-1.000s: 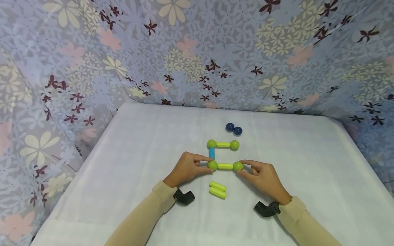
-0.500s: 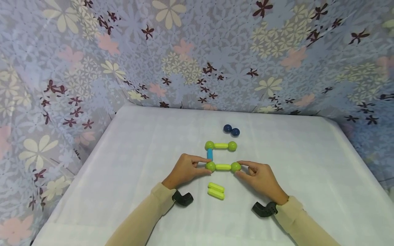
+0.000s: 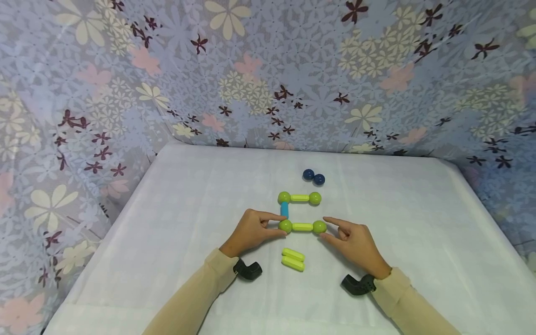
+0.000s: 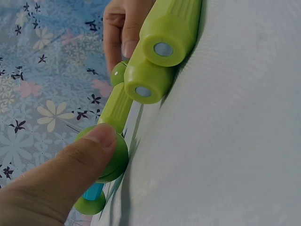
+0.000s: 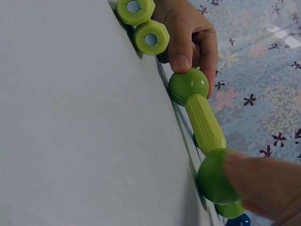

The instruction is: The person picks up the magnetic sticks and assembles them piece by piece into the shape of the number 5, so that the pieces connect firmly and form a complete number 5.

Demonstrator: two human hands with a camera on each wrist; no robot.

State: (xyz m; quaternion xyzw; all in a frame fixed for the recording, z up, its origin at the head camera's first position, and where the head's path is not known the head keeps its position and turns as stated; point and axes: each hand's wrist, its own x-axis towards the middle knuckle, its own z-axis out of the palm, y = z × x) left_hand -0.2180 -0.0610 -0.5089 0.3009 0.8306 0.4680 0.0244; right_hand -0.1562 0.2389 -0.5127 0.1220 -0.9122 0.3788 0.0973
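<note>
Head view, frame: the green-and-blue frame (image 3: 284, 210) lies flat on the table (image 3: 201, 195), its open side towards the right edge, between the far edge and the person.
Head view, near bar: the near bar (image 3: 302, 227) runs left to right, roughly along the far edge's line, with the near-left ball (image 3: 285, 226) and near-right ball (image 3: 319, 226) at its ends.
Head view, left hand: the left hand (image 3: 252, 230) pinches the near-left ball, index finger on the far-edge side, thumb on the person's side.
Head view, right hand: the right hand (image 3: 356, 242) is the nearer to the near-right ball, which lies just leftward, between parted finger and thumb that seem clear of it.
Head view, loose pieces: two loose bars (image 3: 292, 263) lie side by side, nearer the person; two dark blue balls (image 3: 308, 175) sit towards the far edge.
Left wrist view, grip: the left thumb presses the near-left ball; the near bar points away towards the right hand.
Right wrist view, gap: the right thumb overlaps the near-right ball; contact cannot be told from here.
</note>
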